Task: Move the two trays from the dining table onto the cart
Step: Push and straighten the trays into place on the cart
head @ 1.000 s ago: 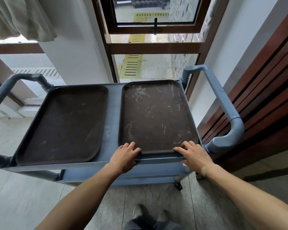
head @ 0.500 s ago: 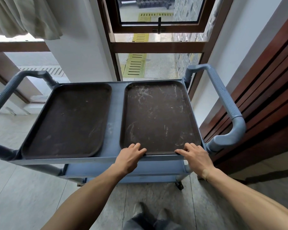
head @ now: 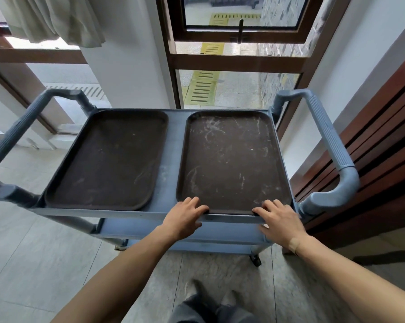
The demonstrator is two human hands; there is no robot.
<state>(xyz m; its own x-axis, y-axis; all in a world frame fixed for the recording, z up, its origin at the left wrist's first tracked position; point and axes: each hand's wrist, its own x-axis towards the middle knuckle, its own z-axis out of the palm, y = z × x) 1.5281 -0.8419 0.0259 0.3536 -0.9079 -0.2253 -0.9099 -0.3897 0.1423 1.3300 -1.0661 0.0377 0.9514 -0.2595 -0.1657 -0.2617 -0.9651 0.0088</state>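
Note:
Two dark brown rectangular trays lie flat side by side on the top shelf of a grey-blue cart [head: 171,145]. The left tray [head: 108,159] is untouched. The scratched right tray [head: 231,159] sits against the cart's right side. My left hand [head: 182,220] and my right hand [head: 278,222] rest at its near rim, fingers spread, fingertips on the rim and thumbs down at the cart's front lip. Neither hand is closed around the tray.
The cart has a ribbed handle on the right [head: 332,141] and one on the left [head: 12,141], plus a lower shelf and a castor [head: 256,261]. A wood-panelled wall [head: 383,136] is close on the right. A window [head: 238,85] and a curtain [head: 54,19] are behind it. My feet [head: 210,297] stand on the tiled floor.
The right tray has slid a little farther onto the cart. My fingers have loosened from its near rim. The view has shifted slightly.

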